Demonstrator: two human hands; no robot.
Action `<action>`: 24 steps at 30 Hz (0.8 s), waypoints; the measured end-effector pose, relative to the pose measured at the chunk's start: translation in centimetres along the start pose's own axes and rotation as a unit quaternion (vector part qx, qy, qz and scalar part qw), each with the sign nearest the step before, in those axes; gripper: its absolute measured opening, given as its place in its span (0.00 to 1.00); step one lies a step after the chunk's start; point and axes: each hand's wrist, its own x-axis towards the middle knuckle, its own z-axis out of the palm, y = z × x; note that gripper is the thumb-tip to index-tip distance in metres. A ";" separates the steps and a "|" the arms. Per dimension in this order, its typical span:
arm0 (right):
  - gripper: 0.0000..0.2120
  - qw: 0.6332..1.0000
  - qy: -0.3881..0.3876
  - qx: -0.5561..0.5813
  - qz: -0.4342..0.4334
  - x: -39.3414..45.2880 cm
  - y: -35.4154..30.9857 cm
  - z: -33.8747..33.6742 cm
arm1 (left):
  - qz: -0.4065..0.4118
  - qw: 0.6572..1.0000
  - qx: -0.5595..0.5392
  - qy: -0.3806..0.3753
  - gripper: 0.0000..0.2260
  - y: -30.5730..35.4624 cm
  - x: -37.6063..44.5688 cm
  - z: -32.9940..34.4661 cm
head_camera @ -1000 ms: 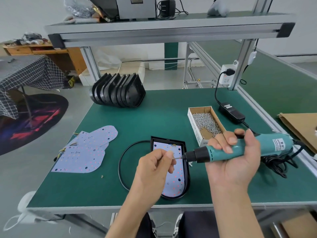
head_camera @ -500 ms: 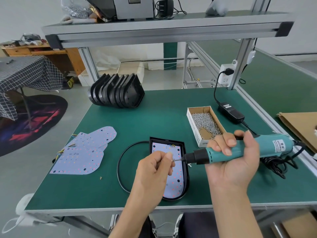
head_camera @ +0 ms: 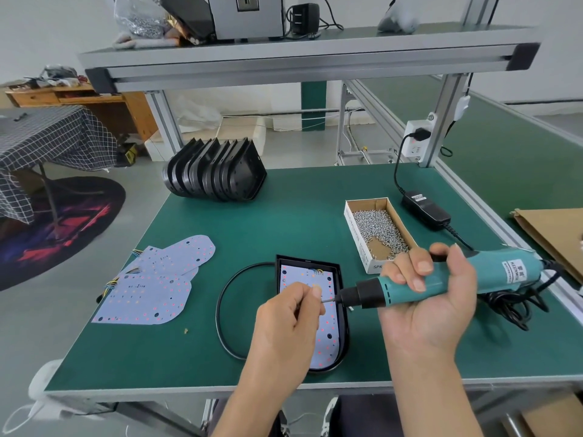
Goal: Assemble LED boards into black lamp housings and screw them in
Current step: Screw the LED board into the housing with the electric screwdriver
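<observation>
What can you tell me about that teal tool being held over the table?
It is an electric screwdriver with a teal, plastic-looking body, a black nose, a thin metal bit and a label near its rear end. It is held roughly level above the green table, bit pointing left over the lamp housing. The right hand grips its middle; the left hand pinches at the bit's tip. A black cord leaves its rear end.
</observation>
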 end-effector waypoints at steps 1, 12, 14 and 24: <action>0.13 1.000 -0.001 -0.001 0.000 0.0 0.0 -0.1 | 0.005 1.000 0.001 0.000 0.15 -0.1 0.0 0.0; 0.13 1.000 0.012 -0.013 -0.010 0.5 0.4 -0.7 | 0.076 0.994 0.074 0.039 0.20 -0.3 0.0 1.0; 0.13 1.000 0.011 -0.014 -0.012 0.7 0.4 -0.9 | 0.093 0.986 0.112 0.077 0.24 -0.6 0.1 0.8; 0.08 0.988 0.062 -0.121 -0.072 4.0 1.2 -1.6 | -0.132 0.958 0.239 0.084 0.29 -1.9 2.2 -1.7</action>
